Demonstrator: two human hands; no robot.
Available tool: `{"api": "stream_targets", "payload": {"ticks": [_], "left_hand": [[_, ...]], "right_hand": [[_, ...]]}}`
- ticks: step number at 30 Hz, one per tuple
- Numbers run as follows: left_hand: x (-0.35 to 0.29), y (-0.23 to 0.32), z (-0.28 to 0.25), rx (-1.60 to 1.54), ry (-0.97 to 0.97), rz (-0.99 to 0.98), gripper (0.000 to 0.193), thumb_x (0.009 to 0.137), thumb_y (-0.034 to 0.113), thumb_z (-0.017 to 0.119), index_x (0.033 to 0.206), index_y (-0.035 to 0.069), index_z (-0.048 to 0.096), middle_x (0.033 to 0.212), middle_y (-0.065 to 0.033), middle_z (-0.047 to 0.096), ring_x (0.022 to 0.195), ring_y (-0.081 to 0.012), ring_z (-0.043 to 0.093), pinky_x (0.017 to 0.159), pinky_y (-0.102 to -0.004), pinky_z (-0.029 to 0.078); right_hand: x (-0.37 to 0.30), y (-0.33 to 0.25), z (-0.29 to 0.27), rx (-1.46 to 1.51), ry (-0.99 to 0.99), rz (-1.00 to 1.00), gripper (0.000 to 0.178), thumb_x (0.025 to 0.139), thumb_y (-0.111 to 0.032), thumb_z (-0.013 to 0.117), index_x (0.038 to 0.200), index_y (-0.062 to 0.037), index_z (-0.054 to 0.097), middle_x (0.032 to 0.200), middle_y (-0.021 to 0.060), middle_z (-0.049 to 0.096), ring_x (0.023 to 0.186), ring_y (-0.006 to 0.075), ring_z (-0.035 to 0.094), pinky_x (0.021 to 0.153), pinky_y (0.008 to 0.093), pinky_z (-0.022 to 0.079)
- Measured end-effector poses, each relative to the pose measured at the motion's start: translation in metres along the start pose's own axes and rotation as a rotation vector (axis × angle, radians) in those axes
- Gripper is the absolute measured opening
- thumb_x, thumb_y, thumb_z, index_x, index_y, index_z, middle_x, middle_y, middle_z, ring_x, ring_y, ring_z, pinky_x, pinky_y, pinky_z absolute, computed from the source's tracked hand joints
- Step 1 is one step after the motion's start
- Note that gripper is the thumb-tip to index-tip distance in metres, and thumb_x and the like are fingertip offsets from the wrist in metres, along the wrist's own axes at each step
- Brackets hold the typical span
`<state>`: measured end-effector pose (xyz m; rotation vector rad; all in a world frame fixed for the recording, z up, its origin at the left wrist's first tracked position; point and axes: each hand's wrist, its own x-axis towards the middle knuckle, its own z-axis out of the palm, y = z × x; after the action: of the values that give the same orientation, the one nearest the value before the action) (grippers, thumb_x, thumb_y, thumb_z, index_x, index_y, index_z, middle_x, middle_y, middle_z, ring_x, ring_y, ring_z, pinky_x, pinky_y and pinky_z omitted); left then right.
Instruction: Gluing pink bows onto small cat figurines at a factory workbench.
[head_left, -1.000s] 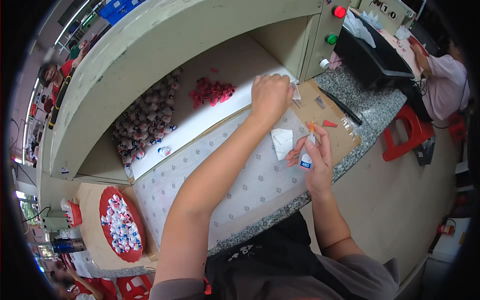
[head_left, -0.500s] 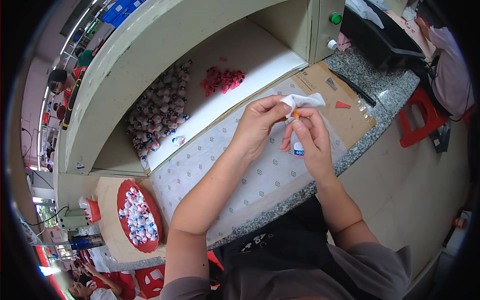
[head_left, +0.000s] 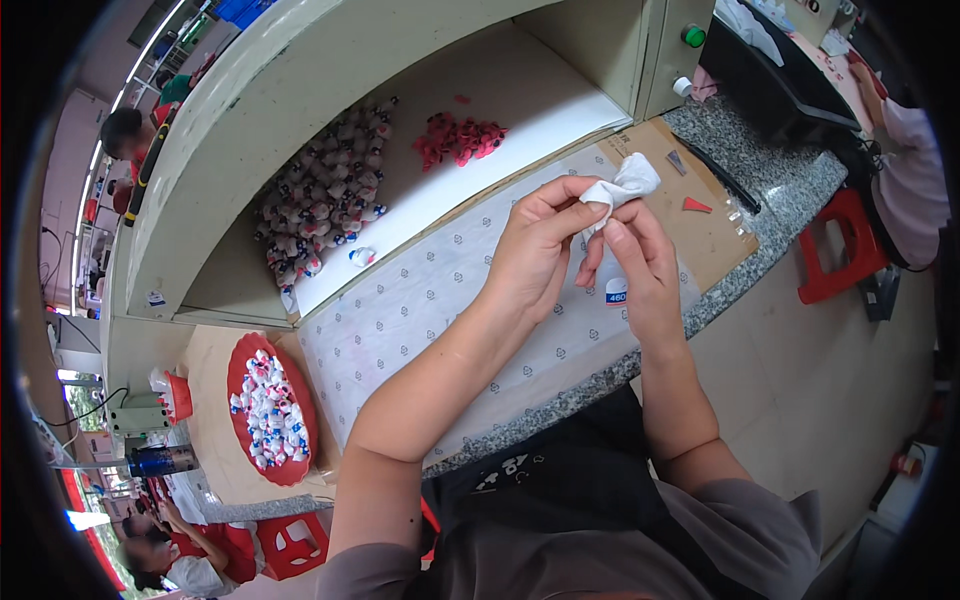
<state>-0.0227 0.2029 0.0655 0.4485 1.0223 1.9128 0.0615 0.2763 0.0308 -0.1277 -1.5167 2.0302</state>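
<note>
A white cloth (head_left: pixel 636 178) is pinched between the fingertips of both hands, above the patterned paper sheet (head_left: pixel 420 345). My left hand (head_left: pixel 548 238) is closed on its lower left part, thumb against index finger. My right hand (head_left: pixel 645 255) is closed at the cloth's lower edge, with thumb and index finger pressed together. The cloth's free end sticks up, bunched, above the fingers. Just below my right hand's curled fingers shows a small white piece with a blue and red band (head_left: pixel 616 292); I cannot tell whether it is held or lying there.
Under the arched shelf lie a heap of small white, blue and red pieces (head_left: pixel 325 205) and a pile of pink-red pieces (head_left: pixel 460 138). A red bowl (head_left: pixel 308 400) of similar white pieces stands left. On the cardboard (head_left: pixel 725 220) lies a red scrap (head_left: pixel 697 205). People sit nearby.
The cloth's end has turned upward and bunched. An orange bit that showed between the fingertips is hidden now. The whole view has shifted slightly.
</note>
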Motion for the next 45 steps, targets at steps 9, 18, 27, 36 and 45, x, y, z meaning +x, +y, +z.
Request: {"api": "stream_targets", "payload": {"ticks": [9,18,27,36,45], "left_hand": [[0.023,-0.02,0.023,-0.099,-0.029,-0.062,0.011,0.075,0.007,0.051,0.084,0.0,0.052,0.062,-0.0043,0.051,0.039,-0.008,0.042,0.028,-0.0211,0.027],[0.072,0.028,0.028,-0.004,0.083,0.595,0.009,0.071,0.001,0.051,0.077,-0.001,0.057,0.076,-0.0062,0.058,0.07,-0.0125,0.054,0.062,-0.0235,0.042],[0.078,-0.041,-0.053,1.669,0.143,0.697,0.024,0.068,0.011,0.052,0.091,0.013,0.06,0.086,-0.0092,0.05,0.089,-0.0239,0.046,0.075,-0.0349,0.035],[-0.003,0.117,-0.219,2.23,0.81,0.186,0.025,0.068,0.016,0.055,0.093,0.013,0.055,0.087,-0.0138,0.055,0.083,-0.0292,0.052,0.072,-0.0395,0.043],[-0.05,0.108,-0.188,0.926,0.681,0.532,0.026,0.075,0.0,0.051,0.101,0.004,0.051,0.086,-0.0096,0.058,0.077,-0.0184,0.057,0.068,-0.0273,0.047]], "right_hand": [[0.0,-0.017,-0.022,-0.208,0.227,-0.02,0.012,0.084,-0.013,0.043,0.085,-0.0028,0.048,0.066,0.0013,0.047,0.057,0.0075,0.046,0.053,0.0185,0.037],[-0.048,-0.007,-0.043,-0.272,0.223,0.207,0.014,0.086,-0.017,0.039,0.081,-0.0041,0.042,0.057,0.0038,0.042,0.049,0.011,0.043,0.046,0.0202,0.038],[-0.041,-0.018,-0.016,-0.32,0.147,0.023,0.015,0.087,-0.014,0.034,0.082,-0.0024,0.041,0.059,0.0059,0.043,0.05,0.0128,0.043,0.054,0.0237,0.038],[-0.041,0.009,0.023,-0.246,-0.017,0.029,0.009,0.086,-0.01,0.033,0.086,-0.0026,0.038,0.064,0.0077,0.046,0.059,0.015,0.046,0.061,0.0263,0.04],[-0.051,0.037,0.042,-0.778,-0.324,-0.075,0.035,0.072,0.004,0.044,0.107,0.0012,0.038,0.095,0.0115,0.047,0.08,0.018,0.044,0.076,0.026,0.034]]}}
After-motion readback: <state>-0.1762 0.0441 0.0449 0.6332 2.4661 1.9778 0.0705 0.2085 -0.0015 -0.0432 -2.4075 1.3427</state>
